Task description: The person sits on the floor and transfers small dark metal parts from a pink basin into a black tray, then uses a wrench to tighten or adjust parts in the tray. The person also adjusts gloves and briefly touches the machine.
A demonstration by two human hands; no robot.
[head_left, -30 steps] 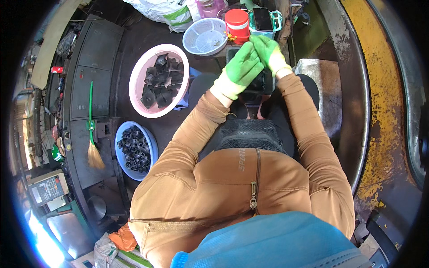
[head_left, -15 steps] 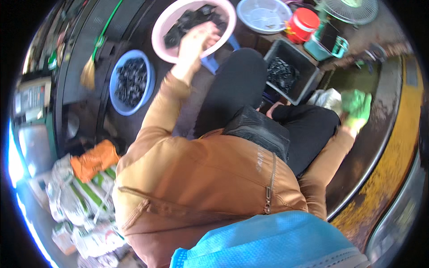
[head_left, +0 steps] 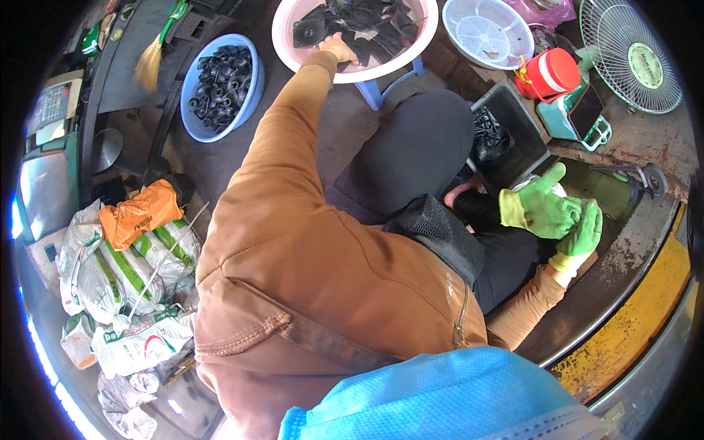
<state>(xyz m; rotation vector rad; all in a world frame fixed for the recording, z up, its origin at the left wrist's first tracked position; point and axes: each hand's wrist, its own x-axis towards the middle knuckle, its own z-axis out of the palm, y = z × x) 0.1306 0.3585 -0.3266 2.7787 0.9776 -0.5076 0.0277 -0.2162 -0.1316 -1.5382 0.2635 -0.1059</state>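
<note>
At the near rim of a pink basin, the person's bare left hand reaches down among flat black pieces; from here I cannot tell whether its partly curled fingers have hold of one. Below that hand's basin stands a blue plastic stool. To the hand's left, a blue basin brims with black tubular parts. Well apart, the right hand, wearing a green glove, has its fingers closed on a matching empty glove. Between the two hands, a bent knee in black trousers partly blocks a black crate. Beyond the right hand are a turquoise basket, a red jug and a fan.
</note>
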